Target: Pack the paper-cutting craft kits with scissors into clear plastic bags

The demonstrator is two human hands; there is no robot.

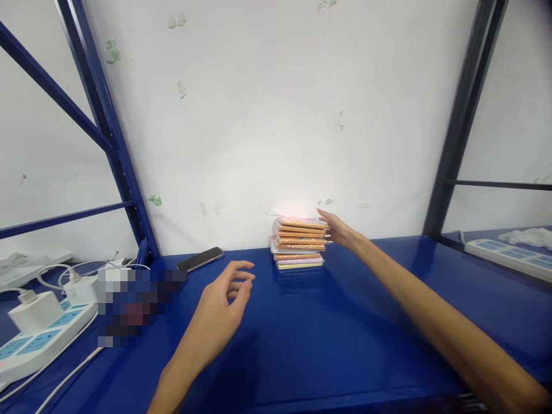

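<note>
A stack of thin orange, pink and yellow packets (299, 244) stands on the blue shelf (345, 322) against the white wall. My right hand (338, 229) reaches out to the stack's right side, fingers stretched and touching the upper packets; nothing is gripped. My left hand (224, 305) hovers over the shelf to the left of the stack, fingers loosely curled and apart, holding nothing. A dark phone (200, 259) lies just beyond the left hand.
A white power strip (38, 342) with chargers and cables sits at the left edge. Another power strip (509, 256) lies on the neighbouring shelf at right. Blue and dark rack uprights (107, 126) frame the bay.
</note>
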